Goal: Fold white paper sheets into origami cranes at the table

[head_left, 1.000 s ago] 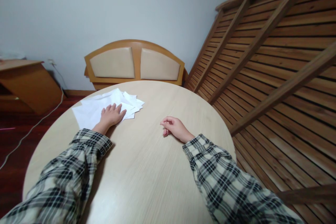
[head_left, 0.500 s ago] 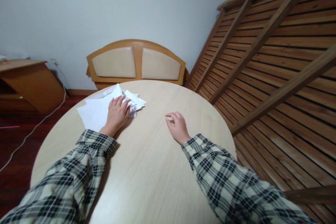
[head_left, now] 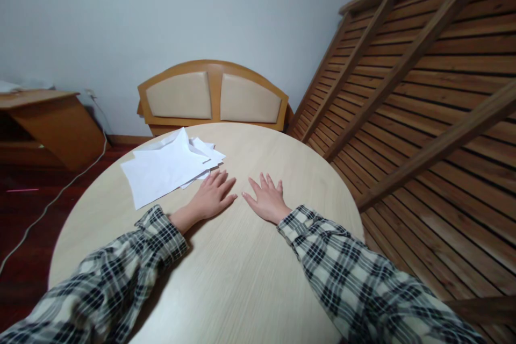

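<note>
Several sheets of white paper [head_left: 163, 166] lie in a loose, uneven pile on the left side of the round wooden table [head_left: 242, 269]. My left hand [head_left: 212, 196] is spread palm down just right of the pile, its fingertips close to the lower right corner of the sheets. Whether those fingertips touch the paper I cannot tell. To the right, my right hand [head_left: 266, 198] rests on the tabletop with fingers spread, and nothing is in it. A narrow gap separates the two hands.
Beyond the table stands a headboard [head_left: 215, 94] with two cream panels, against the wall. A slatted wooden frame [head_left: 403, 118] leans along the right. At the left are a wooden desk [head_left: 56, 123] and a white cable [head_left: 52, 204] on the dark red floor.
My left hand has come off the paper pile and moved right and nearer to me onto the tabletop. My right hand has opened from curled fingers to spread ones.
</note>
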`<state>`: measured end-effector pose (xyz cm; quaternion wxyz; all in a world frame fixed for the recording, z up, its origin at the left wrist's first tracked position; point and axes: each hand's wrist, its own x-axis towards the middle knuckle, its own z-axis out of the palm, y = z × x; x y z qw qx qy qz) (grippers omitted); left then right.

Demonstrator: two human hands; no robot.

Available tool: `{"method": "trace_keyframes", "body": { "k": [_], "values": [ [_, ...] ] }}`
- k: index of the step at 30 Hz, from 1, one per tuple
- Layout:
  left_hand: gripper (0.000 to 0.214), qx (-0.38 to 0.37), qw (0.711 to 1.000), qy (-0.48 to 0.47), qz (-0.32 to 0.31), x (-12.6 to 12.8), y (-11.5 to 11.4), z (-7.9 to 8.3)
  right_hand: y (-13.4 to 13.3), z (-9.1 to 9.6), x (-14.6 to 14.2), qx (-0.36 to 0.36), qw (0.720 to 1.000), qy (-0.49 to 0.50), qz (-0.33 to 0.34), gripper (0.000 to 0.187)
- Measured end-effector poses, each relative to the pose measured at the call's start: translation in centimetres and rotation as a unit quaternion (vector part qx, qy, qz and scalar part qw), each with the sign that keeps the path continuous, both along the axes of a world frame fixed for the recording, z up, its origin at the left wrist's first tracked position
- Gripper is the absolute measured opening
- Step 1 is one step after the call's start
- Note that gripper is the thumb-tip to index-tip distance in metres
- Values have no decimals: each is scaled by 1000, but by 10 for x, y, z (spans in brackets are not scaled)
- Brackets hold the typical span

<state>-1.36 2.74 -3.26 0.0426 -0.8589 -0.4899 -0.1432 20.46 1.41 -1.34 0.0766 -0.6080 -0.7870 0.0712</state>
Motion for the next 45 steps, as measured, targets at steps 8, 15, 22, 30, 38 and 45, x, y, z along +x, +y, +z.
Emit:
{"method": "trace_keyframes", "body": {
  "k": [8,15,22,30,38,45],
  "values": [
    [67,-33,999,4,-1,-2,4,-4,-2,2,-1,2,1000,3,6,72],
    [67,-29,1000,-1,-10,-2,5,-5,-2,3,-1,-1,1000,1,5,71],
    [66,-29,1000,5,-10,-1,2,0,-1,0,-1,7,1000,-2,3,70],
    [60,-17,1000,-3,-17,-1,1,3,-1,0,-1,7,1000,-1,5,70],
    [62,-20,1000,-5,-16,-1,1,3,-2,2,-1,3,1000,0,6,70],
    [62,-16,1000,-14,-18,-3,2,1,0,2,-1,3,1000,1,7,70]
  ]
}}
